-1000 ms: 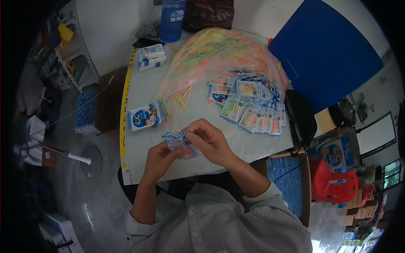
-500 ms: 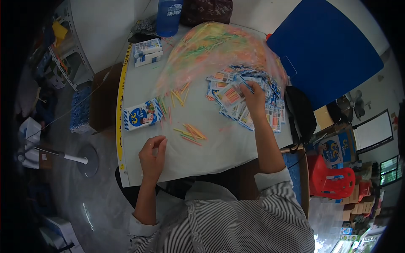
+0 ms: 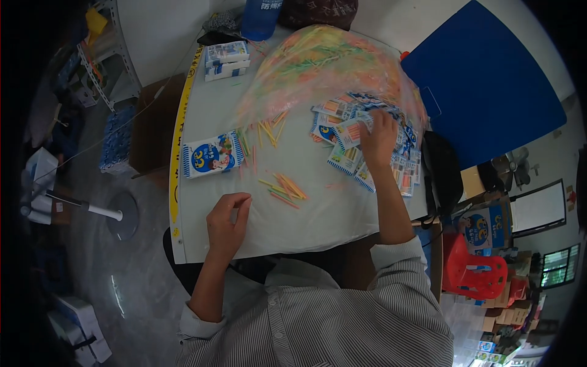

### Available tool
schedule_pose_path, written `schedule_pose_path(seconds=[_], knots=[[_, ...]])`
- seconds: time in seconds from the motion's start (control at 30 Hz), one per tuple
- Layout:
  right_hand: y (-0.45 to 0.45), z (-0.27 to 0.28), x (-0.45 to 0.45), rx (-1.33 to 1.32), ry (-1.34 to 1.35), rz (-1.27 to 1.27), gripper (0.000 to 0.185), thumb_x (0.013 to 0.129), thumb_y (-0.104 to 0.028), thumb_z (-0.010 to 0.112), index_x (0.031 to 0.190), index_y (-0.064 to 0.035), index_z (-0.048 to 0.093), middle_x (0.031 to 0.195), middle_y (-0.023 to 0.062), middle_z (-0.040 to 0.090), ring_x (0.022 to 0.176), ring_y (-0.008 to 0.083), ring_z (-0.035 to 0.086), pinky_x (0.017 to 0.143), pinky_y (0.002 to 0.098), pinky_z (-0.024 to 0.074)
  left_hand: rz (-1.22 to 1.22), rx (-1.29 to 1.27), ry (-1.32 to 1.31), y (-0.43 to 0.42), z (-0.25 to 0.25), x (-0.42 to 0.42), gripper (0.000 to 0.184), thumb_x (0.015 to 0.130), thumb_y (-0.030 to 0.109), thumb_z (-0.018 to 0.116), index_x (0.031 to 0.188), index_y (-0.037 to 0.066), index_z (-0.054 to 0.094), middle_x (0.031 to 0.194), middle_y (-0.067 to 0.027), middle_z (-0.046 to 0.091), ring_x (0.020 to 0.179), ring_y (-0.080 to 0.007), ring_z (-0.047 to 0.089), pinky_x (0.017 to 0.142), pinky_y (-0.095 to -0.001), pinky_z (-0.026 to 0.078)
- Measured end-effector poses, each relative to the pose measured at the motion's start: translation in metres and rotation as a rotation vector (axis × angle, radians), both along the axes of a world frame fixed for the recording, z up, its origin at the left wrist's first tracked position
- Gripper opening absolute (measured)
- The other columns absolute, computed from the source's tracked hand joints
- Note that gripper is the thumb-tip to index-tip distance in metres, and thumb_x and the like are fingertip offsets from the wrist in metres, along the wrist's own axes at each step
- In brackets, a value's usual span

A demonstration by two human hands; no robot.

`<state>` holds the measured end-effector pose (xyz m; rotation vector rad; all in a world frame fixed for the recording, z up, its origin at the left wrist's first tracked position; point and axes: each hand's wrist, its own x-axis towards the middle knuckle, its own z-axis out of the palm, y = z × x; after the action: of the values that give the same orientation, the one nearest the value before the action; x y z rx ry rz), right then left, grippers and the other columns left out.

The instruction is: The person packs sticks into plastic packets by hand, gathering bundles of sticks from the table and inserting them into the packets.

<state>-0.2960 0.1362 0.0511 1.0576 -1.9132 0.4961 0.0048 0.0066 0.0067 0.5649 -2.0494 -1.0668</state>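
My left hand [image 3: 227, 225] hovers over the near left part of the white table [image 3: 318, 226]. Its fingers are loosely curved, with a gap to the thumb and nothing between them. Ahead of it lie a small bunch of coloured thin sticks [image 3: 285, 191] and a larger blue-and-white packet [image 3: 213, 155]. My right hand [image 3: 380, 137] is over a heap of small clear-fronted packets [image 3: 345, 158] on the right. Its bent fingers are at the edge of one packet [image 3: 348, 133] with orange contents; the fingertips are partly hidden.
A big clear bag of coloured sticks [image 3: 324, 58] covers the table's far side. Stacked packs [image 3: 226, 60] and a blue bottle [image 3: 262, 19] stand at the far left. A black bag [image 3: 441, 171] hangs at the right edge, near a large blue panel [image 3: 489, 79] and red chair [image 3: 471, 272].
The whole view has shifted slightly. My right hand has moved over the heap, with its fingers now bent downward; the packet raised in it before now looks lower. My left hand stays much the same.
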Motion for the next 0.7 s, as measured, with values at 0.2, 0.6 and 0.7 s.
schedule_pose_path(seconds=[0.2, 0.6, 0.7], knots=[[-0.026, -0.006, 0.037, 0.747, -0.162, 0.287, 0.006, 0.069, -0.011, 0.059, 0.07, -0.0054, 0.059, 0.085, 0.0091, 0.051, 0.088, 0.0224, 0.047, 0.068, 0.0355, 0.0403, -0.017, -0.02, 0.005, 0.0, 0.0, 0.001, 0.009, 0.075, 0.002, 0.058, 0.084, 0.001, 0.057, 0.078, -0.0105, 0.059, 0.068, -0.0195, 0.059, 0.061, -0.0263, 0.046], [-0.036, -0.025, 0.039, 0.68, 0.045, -0.119, 0.028, 0.068, -0.009, 0.054, 0.095, -0.0116, 0.056, 0.088, 0.0082, 0.048, 0.086, 0.023, 0.046, 0.068, 0.0348, 0.0378, -0.051, -0.03, 0.033, 0.0, -0.001, 0.002, 0.009, 0.074, 0.001, 0.058, 0.082, 0.001, 0.056, 0.077, -0.0111, 0.059, 0.068, -0.0227, 0.058, 0.06, -0.0284, 0.046], [-0.042, -0.026, 0.038, 0.712, 0.101, -0.022, 0.029, 0.068, -0.009, 0.054, 0.098, -0.0133, 0.054, 0.087, 0.0075, 0.049, 0.087, 0.0225, 0.046, 0.068, 0.0343, 0.0383, -0.059, -0.027, 0.03, -0.001, -0.002, 0.002, 0.008, 0.074, 0.002, 0.058, 0.082, 0.001, 0.056, 0.076, -0.0109, 0.058, 0.068, -0.0227, 0.058, 0.059, -0.0286, 0.046]])
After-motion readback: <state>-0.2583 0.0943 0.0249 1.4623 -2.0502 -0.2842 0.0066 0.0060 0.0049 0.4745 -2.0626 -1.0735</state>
